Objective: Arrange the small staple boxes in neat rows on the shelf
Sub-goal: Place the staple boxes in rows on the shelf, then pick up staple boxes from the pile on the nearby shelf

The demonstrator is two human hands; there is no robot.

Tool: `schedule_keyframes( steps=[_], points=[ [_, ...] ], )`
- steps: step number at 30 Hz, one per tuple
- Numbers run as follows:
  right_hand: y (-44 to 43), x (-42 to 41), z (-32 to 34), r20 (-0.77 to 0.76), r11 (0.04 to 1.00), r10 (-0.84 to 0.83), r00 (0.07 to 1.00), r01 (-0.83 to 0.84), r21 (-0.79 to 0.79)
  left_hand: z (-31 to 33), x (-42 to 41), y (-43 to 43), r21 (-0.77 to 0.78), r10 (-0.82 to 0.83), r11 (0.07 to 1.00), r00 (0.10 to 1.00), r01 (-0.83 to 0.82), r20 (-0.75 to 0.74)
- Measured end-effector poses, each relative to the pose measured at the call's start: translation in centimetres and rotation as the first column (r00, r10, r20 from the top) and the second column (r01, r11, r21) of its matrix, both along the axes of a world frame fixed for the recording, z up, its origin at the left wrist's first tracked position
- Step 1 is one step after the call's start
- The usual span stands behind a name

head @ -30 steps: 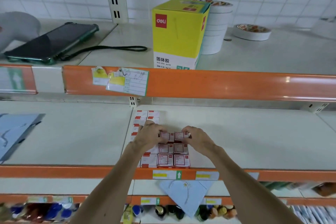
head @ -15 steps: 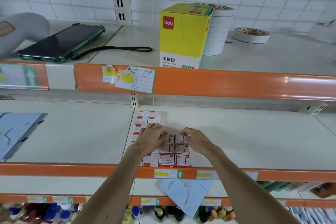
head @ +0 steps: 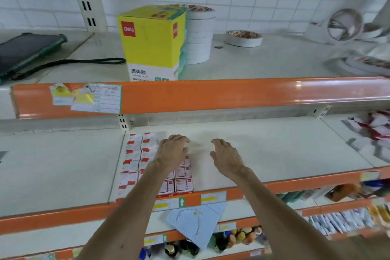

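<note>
Small white-and-red staple boxes lie in rows on the middle shelf, with several more stacked at the front. My left hand hovers over the right side of the rows, fingers loosely curled, holding nothing. My right hand is lifted over bare shelf to the right of the boxes, fingers relaxed and empty. A loose heap of more staple boxes lies blurred at the far right of the same shelf.
On the top shelf stand a yellow glue-stick carton, a stack of tape rolls, a single tape roll and a phone with strap. A blue paper and bottles fill lower shelves.
Both hands have let go of the stacked boxes and lifted apart; the right hand moved to the right. The view has swung right, bringing the heap of boxes into sight.
</note>
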State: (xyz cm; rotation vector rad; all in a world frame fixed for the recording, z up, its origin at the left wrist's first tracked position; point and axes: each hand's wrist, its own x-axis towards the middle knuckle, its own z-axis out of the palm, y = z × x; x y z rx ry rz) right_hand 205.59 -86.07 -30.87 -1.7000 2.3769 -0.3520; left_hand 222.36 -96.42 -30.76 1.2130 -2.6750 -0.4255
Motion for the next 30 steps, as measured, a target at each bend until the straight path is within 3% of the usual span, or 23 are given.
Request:
schedule_keyframes(
  steps=[6,11,15,24,30],
  points=[
    [9.8,-10.2,3.1,-0.104,0.955,-0.286,0.952,0.275,-0.109,2.3,-14.4,6.0,-0.01,-0.273,0.961,0.959,0.275,0.078],
    [24.2,-19.8,4.7,-0.121,0.811,-0.584,0.803,0.571,-0.126,4.1,-28.2,17.3,-0.011,-0.535,0.843,0.839,0.538,0.105],
    [36.1,-25.5,5.1,-0.07,0.663,-0.748,0.66,0.74,-0.113,4.6,-36.6,27.3,0.028,-0.636,0.769,0.758,0.639,0.147],
    [52.8,-34.4,4.6,-0.046,0.512,-0.859,0.51,0.853,-0.1,4.0,-49.6,43.8,0.024,-0.772,0.627,0.617,0.779,0.151],
    [56.7,-39.4,3.9,-0.029,0.529,-0.848,0.528,0.843,-0.1,4.2,-55.1,47.3,0.033,-0.773,0.624,0.61,0.781,0.176]
  ],
)
